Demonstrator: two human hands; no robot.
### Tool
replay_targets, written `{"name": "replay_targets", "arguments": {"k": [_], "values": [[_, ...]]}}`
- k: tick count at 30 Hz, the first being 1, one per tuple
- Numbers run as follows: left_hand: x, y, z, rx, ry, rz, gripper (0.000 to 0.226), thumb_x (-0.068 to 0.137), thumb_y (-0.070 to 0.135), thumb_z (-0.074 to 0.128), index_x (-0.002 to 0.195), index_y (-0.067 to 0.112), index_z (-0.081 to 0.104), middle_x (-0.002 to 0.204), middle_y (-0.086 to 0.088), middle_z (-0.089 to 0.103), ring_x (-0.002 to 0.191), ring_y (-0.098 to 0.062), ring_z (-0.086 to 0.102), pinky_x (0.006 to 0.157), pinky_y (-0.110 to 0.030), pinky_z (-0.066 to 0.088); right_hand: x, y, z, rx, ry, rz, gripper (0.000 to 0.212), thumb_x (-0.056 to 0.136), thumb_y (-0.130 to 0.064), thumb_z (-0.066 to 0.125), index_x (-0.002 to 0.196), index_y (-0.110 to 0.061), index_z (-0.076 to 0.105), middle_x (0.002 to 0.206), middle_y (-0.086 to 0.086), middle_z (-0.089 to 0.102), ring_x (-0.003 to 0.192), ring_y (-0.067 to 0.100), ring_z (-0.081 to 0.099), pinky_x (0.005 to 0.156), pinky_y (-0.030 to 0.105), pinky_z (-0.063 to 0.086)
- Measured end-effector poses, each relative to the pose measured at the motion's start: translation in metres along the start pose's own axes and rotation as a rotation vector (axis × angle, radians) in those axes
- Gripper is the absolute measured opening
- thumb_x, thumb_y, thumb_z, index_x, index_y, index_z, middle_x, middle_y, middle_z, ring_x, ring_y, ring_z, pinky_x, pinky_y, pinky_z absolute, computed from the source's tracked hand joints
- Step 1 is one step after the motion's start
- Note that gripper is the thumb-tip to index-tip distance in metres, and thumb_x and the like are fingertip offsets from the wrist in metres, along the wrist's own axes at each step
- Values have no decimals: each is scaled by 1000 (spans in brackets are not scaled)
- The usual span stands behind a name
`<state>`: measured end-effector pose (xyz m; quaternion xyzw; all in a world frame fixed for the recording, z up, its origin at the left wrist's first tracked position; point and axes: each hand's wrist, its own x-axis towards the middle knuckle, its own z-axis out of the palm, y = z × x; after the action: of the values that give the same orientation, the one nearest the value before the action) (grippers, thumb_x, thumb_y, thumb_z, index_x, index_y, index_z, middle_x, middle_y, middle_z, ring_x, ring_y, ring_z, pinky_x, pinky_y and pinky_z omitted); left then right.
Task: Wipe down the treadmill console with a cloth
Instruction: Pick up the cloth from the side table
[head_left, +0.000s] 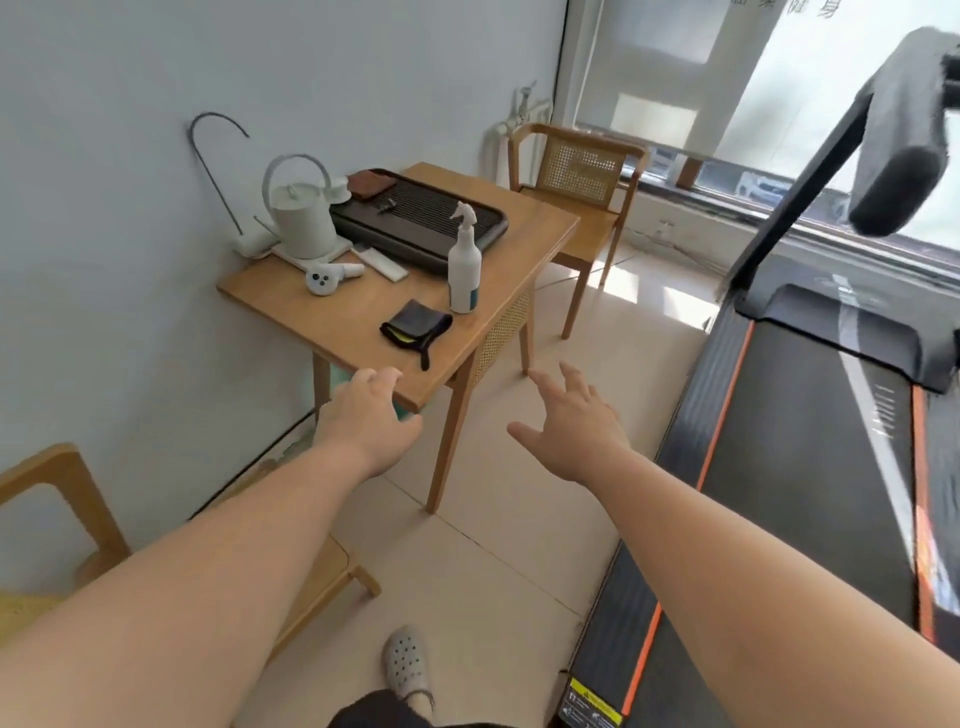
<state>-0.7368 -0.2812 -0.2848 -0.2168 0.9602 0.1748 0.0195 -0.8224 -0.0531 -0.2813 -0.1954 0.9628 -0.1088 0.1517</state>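
left hand (369, 415) loosely curled | right hand (569, 426) spread (both empty) | 1 cloth (415, 330) on table (311, 322) | 1 spray bottle (464, 265)

There is one worktop (322, 317). On it stand one spray bottle (464, 270), one dark cloth (415, 330), one white kettle (301, 213), one dark tray (426, 218) and one white controller (327, 278). There are two wooden chairs, a far chair (582, 171) and a near chair (57, 483). There is one treadmill (810, 467). Two hands show, a left hand (363, 415) and a right hand (571, 431), and one shoe (408, 665).
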Motion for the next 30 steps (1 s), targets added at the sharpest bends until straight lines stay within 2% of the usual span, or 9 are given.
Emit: {"name": "replay_targets", "arguments": {"k": [8, 16, 19, 23, 26, 30], "values": [[111, -54, 25, 69, -234, -56, 65, 89, 52, 56, 146, 25, 38, 143, -6, 47, 129, -31, 43, 102, -48, 44, 118, -39, 24, -31, -179, -13, 76, 99, -59, 53, 162, -33, 19, 172, 8, 4, 154, 36, 20, 120, 52, 30], [227, -67, 55, 128, -296, -125, 68, 91, 55, 53, 149, 23, 35, 151, -6, 39, 135, -32, 37, 107, -47, 41, 274, -44, 39, -164, -320, -244, 74, 98, -58, 54, 161, -30, 26, 173, 3, 1, 157, 32, 9, 124, 54, 24], [265, -63, 66, 145, -363, -155, 74, 90, 57, 52, 153, 29, 28, 163, -7, 22, 144, -33, 28, 112, -49, 33, 332, -45, 43, -263, -400, -403, 66, 100, -55, 52, 158, -30, 34, 173, -1, -4, 159, 29, 0, 126, 52, 19], [299, -61, 79, 233, -584, -105, 82, 90, 62, 50, 158, 37, 13, 168, 0, -15, 154, -31, -4, 121, -60, 5, 383, -49, 45, -437, -514, -588, 60, 100, -54, 51, 154, -29, 42, 173, -2, -9, 159, 28, -4, 125, 51, 21], [312, -63, 86, 253, -686, -103, 82, 91, 63, 48, 158, 36, 11, 166, 2, -23, 154, -30, -15, 120, -64, 0, 407, -51, 50, -474, -577, -623, 61, 103, -51, 49, 158, -26, 37, 173, -3, -12, 159, 27, -8, 126, 51, 19], [318, -64, 93, 238, -782, -104, 87, 90, 65, 47, 159, 35, 4, 165, 5, -24, 153, -29, -16, 119, -64, -2, 418, -52, 57, -452, -609, -648, 66, 104, -41, 49, 162, -20, 25, 173, -5, -9, 159, 24, -10, 126, 50, 18]]}}
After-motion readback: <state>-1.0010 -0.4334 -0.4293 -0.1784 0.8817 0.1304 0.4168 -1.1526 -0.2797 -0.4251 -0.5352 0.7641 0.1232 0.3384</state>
